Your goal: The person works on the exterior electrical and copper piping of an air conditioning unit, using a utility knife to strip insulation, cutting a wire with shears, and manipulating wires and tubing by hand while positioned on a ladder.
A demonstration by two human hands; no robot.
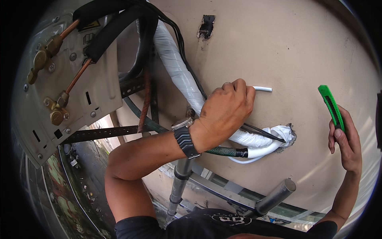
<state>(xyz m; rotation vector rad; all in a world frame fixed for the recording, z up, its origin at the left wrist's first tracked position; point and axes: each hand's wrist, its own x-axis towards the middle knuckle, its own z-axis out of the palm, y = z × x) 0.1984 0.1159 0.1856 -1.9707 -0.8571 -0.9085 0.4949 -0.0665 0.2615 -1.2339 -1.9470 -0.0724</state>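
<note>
My left hand [227, 108], with a dark watch on its wrist, is closed around a thin white cable [263, 89]. The cut-looking end sticks out to the right of the fingers. On the right side, my right hand [347, 144] grips a green utility knife [331, 104], pointing upward and apart from the cable; whether its blade is out cannot be made out. Behind and below my left hand runs a white-wrapped pipe bundle [175, 59] that enters a rough wall hole [291, 137]. A dark green hose [226, 151] joins a white tube [264, 150] at that hole.
An outdoor unit's metal panel [99, 75] with brass valves [41, 59] and black-insulated copper pipes [107, 38] stands at left. Below it is a perforated bracket [103, 134]. Grey metal poles [275, 197] rise near my body. The ground [87, 179] lies far below at lower left.
</note>
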